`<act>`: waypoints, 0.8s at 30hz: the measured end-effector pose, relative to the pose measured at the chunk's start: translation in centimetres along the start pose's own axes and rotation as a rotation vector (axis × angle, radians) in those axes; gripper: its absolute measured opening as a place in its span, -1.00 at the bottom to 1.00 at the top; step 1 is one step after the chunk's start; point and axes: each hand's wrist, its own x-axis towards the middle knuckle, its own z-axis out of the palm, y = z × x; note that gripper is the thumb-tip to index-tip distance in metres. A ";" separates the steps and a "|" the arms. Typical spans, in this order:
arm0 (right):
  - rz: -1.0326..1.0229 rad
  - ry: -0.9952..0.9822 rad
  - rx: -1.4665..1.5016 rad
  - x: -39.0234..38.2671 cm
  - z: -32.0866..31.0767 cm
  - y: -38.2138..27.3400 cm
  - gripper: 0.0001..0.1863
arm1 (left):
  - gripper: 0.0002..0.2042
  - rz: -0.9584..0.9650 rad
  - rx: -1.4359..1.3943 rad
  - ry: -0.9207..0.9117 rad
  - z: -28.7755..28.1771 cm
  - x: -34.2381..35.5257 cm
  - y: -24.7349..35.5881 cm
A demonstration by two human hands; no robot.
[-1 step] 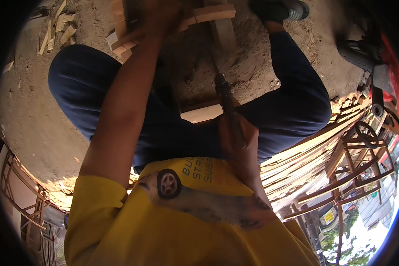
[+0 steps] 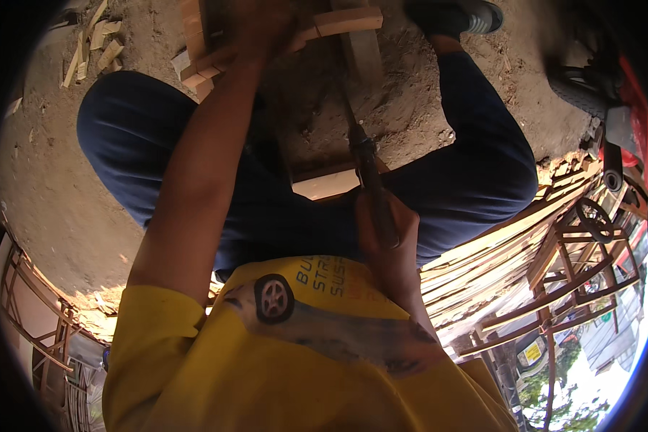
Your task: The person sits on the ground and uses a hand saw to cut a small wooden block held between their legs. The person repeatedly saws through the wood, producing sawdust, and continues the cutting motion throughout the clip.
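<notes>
My right hand (image 2: 392, 223) is wrapped round the long dark handle of a hand tool (image 2: 367, 162) above my lap. From the handle's collar a thin, dark blade or shaft runs away from me and fades into shadow, so its exact kind is unclear. My left arm reaches forward, and my left hand (image 2: 263, 32) is closed over a curved wooden piece (image 2: 349, 20) at the top of the view. Deep shadow blurs its fingers. Under that piece, a wooden beam (image 2: 365, 57) extends toward me. Between my thighs lies a pale wooden block (image 2: 327, 185).
Offcuts (image 2: 101, 47) lie on the dirt floor (image 2: 57, 180) at the far left. More reddish wood (image 2: 193, 21) is beside my left hand. A stack of planks (image 2: 482, 266) and a wooden frame (image 2: 561, 288) are on the right. A wheel (image 2: 579, 90) stands at the far right.
My right hand and the dark-handled tool have shifted very slightly toward me. My left hand stays in place on the curved wooden piece.
</notes>
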 end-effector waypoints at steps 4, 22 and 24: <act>0.134 -0.060 0.029 5.3 1.4 -0.8 -0.79 | -0.78 0.098 -0.045 -0.024 -2.1 0.4 1.8; 0.140 -0.104 -0.015 1.0 -1.1 -1.5 -0.89 | -0.66 0.131 -0.018 -0.303 5.2 2.0 -4.9; 0.108 -0.140 -0.078 2.4 -0.8 -2.4 -0.90 | -0.63 0.023 -0.165 -0.317 5.5 2.3 -6.4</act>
